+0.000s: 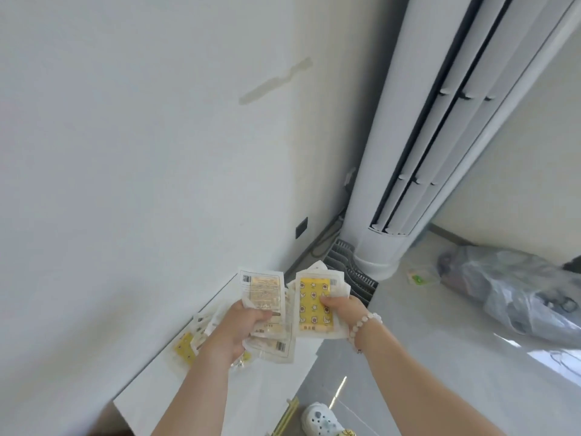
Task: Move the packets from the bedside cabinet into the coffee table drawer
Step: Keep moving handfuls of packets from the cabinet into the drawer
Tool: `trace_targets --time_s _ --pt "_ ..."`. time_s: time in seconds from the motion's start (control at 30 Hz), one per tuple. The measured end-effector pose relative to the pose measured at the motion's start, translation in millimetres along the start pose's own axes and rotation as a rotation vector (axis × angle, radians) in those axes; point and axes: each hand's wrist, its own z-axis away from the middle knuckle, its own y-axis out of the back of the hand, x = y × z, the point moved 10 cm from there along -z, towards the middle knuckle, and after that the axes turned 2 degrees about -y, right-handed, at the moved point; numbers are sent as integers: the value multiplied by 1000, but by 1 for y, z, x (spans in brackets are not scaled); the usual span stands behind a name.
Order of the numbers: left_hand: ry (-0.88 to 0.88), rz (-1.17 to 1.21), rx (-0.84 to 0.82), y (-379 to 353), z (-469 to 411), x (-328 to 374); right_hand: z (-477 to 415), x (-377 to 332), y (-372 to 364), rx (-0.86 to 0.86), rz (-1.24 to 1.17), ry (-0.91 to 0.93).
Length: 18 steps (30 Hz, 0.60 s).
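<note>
Both hands hold packets over the white cabinet top.

From my remote seat I see the left hand (239, 325) with its fingers curled round a bundle of packets (264, 291), which fan out with the printed backs and barcodes facing up. The right hand (342, 309), with a bead bracelet (364, 322) on its wrist, pinches a yellow packet (314, 306) with a small repeated pattern, thumb on its face; more pale packets lie behind it in the same grip. The two handfuls are just beside each other and overlap at their edges. More loose packets (188, 341) lie on the cabinet top (188, 388) against the wall (125, 152), under the left wrist. A white tower air conditioner (408, 152) stands in the corner, a filled clear plastic bag (509, 287) lies on the floor to its right, and a white clog (320, 420) shows at the bottom edge.
</note>
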Motion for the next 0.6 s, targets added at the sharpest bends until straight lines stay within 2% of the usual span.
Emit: trace_targets --time_s 0.2,0.47,0.6 --pt "-7 -148 -245 -89 3 2 38 20 88 170 -183 49" --pt "-50 -247 -454 -204 27 2 85 57 196 340 -460 116" --pt "-76 -330 -552 -264 46 -6 108 86 240 372 -626 146"
